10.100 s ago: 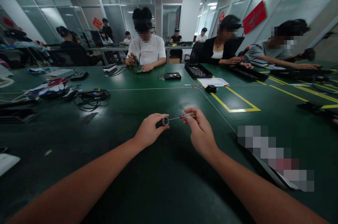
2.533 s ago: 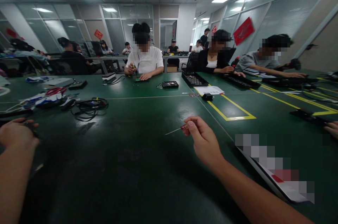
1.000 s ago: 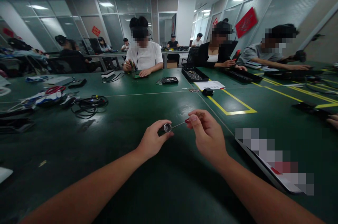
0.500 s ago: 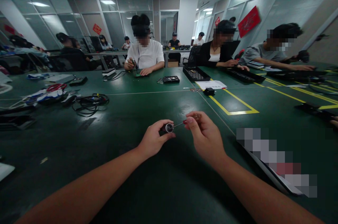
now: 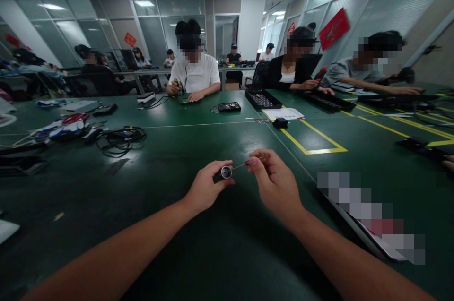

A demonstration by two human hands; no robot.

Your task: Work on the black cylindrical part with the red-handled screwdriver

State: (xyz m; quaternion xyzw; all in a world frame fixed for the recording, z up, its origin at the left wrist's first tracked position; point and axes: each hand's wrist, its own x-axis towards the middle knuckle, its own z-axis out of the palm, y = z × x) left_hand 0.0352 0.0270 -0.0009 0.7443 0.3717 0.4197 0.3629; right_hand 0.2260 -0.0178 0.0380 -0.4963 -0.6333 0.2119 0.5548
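Observation:
My left hand (image 5: pixel 205 189) is closed around a small dark cylindrical part (image 5: pixel 224 171) with a shiny round face, held just above the green table (image 5: pixel 184 150). My right hand (image 5: pixel 275 183) pinches a small screwdriver (image 5: pixel 248 163) with a red and clear handle. Its thin metal shaft points left and its tip meets the round face of the part. Both hands hover over the table's middle, a short way in front of me.
A tangle of black cables (image 5: pixel 120 138) and a pile of tools (image 5: pixel 65 126) lie at the left. A yellow-taped rectangle (image 5: pixel 312 142), a small black box (image 5: pixel 280 123), papers (image 5: pixel 285 113) and a black tray (image 5: pixel 263 99) lie to the right. Several people sit working across the table.
About 2.5 s ago my left hand was far out at the left; it has come back with the small part to the screwdriver tip. In the last second the hands barely moved.

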